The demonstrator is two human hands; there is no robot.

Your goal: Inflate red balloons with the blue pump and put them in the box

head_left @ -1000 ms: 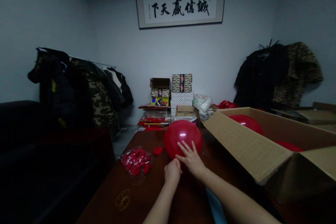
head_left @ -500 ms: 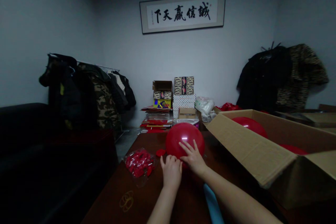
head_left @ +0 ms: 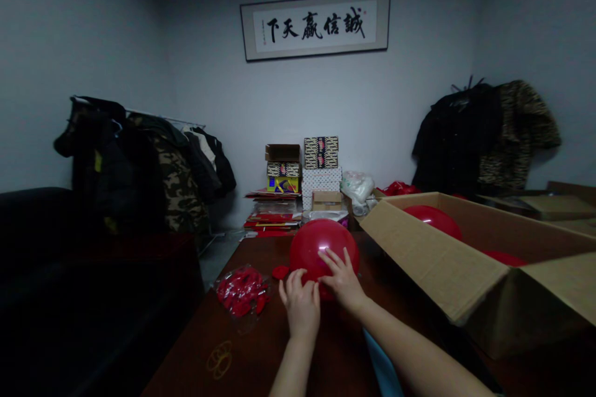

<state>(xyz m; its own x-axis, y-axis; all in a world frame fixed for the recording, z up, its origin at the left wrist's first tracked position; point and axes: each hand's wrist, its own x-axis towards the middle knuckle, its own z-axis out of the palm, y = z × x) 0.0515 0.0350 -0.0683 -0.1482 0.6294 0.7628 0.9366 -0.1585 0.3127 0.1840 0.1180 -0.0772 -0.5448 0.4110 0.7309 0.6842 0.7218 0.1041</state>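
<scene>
Right now, my left hand point(head_left: 302, 305) curls against the underside of the red balloon point(head_left: 316, 248), fingers together — my right hand point(head_left: 342, 282) rests on it, fingers spread.

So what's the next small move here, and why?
Probably pinch the balloon shut at its neck with the left hand. It looks inflated, the right hand is already on it, and rubber bands lie close by. The neck itself is hidden, though.

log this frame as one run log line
left hand: on inflated red balloon | right hand: fingers spread on balloon | beside: clear bag of deflated red balloons | open cardboard box holding red balloons
</scene>
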